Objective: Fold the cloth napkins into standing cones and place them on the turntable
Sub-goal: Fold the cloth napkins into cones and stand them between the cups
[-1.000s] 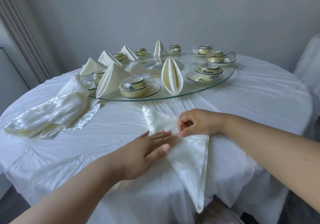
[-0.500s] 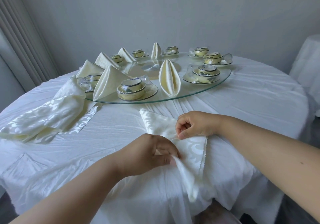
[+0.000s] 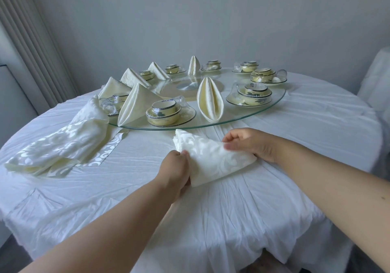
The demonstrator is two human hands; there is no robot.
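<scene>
On napkin (image 3: 213, 158): both hands' grip.

Both forearms and hands (image 3: 175, 167) are bare: no sleeves or jewellery visible.

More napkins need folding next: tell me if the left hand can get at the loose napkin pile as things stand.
Probably not yet: the way across the tablecloth looks free, but the left hand grips the napkin.
</scene>
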